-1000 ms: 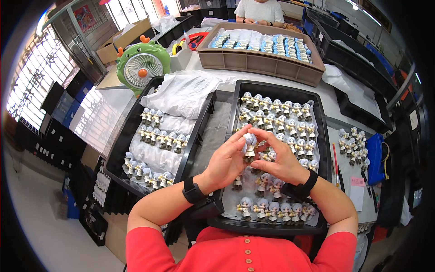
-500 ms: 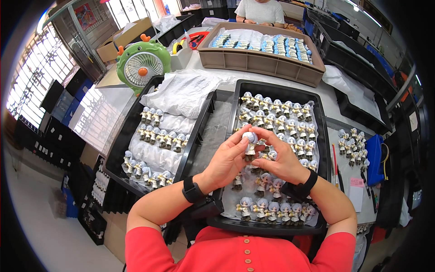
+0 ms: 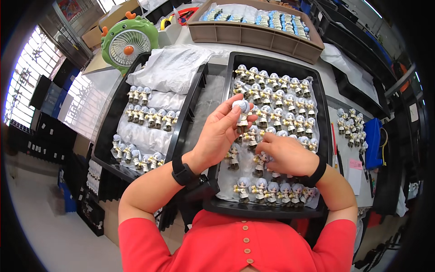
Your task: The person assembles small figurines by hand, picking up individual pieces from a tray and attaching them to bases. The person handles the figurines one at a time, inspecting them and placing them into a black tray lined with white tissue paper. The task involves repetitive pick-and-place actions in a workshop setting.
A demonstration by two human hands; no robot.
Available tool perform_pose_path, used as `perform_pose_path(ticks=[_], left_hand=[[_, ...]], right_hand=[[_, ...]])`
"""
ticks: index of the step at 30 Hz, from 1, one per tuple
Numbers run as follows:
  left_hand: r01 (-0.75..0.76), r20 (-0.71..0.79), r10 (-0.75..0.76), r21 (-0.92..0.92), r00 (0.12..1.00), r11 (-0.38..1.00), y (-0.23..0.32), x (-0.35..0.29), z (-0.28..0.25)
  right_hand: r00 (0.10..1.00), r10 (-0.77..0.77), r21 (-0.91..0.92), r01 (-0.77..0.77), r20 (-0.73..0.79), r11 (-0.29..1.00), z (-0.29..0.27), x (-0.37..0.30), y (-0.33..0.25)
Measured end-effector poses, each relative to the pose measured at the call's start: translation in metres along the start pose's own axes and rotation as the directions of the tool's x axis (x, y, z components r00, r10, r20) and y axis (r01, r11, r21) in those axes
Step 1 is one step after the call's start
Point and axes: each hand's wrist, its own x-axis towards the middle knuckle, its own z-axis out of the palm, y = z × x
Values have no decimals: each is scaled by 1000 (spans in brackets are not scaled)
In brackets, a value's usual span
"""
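My left hand [image 3: 216,132] is raised over the near half of a black tray [image 3: 322,136]. Its thumb and fingers close round a small figurine [image 3: 242,119] with pale lilac hair and a white outfit, the back of its head turned to me. Lower and to the right, my right hand [image 3: 292,155] hangs over the same tray, its fingers curled in. What those fingers hold, if anything, is hidden. Just left of them stands another figurine [image 3: 260,165]. Rows of like figurines fill the tray's far part, and one more row [image 3: 272,192] lines its near edge.
A second black tray [image 3: 174,140] on the left holds figurines on white sheeting. Behind are a green fan [image 3: 129,47] and a brown crate [image 3: 253,36] of blue-haired figurines. On the right are loose figurines [image 3: 351,124], a blue case [image 3: 374,143] and slim tools.
My right hand has left the figurine and moved down to the right over the tray. The left hand alone now holds it. The whole view has shifted slightly.
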Motion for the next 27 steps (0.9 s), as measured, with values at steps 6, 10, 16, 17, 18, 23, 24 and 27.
perform_pose_path(ticks=[6, 10, 16, 17, 18, 23, 24, 27], left_hand=[[8, 28, -9, 10, 1000, 1000, 0, 0, -2], [26, 25, -26, 22, 999, 999, 0, -1, -1], [20, 35, -21, 19, 999, 1000, -1, 0, -3], [20, 36, -20, 21, 999, 1000, -2, 0, -3], [21, 38, -22, 20, 999, 1000, -1, 0, -3], [28, 36, -29, 35, 999, 999, 1, -1, -2], [26, 35, -28, 36, 999, 999, 0, -1, -2], [25, 35, -26, 40, 999, 999, 0, -1, -1]], right_hand=[[999, -49, 10, 49, 10, 999, 6, 2, 4], [997, -79, -20, 79, -19, 997, 6, 3, -1], [994, -106, 87, 103, 34, 991, 0, 4, -1], [994, -99, 105, 93, 56, 990, -1, 5, 0], [993, -91, 122, 82, 77, 989, -1, 5, -1], [997, -79, 184, 79, -6, 980, -3, 6, -13], [997, -51, 167, 41, 56, 985, -4, 6, -14], [992, -115, 216, 103, 48, 971, 1, 9, -13]])
